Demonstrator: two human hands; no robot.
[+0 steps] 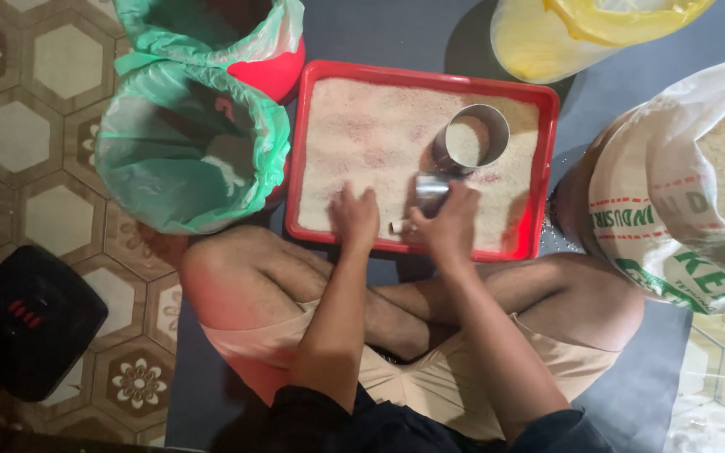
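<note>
A red rectangular tray (549,168) lies on the floor in front of my crossed legs, filled with a layer of white rice. A round metal cup (472,137) with rice inside stands in the tray's right half. My right hand (446,225) rests at the tray's near edge, fingers closed around a small shiny metal object (430,188) just below the cup; a short pale piece sticks out by the thumb. My left hand (354,216) lies palm down on the rice beside it, fingers apart and holding nothing.
Two buckets lined with green plastic bags (186,143) stand left of the tray. A yellow plastic bag (564,29) sits at the top right. A large white woven sack (681,201) of grain stands open on the right. A black box (23,323) lies on the tiled floor at the left.
</note>
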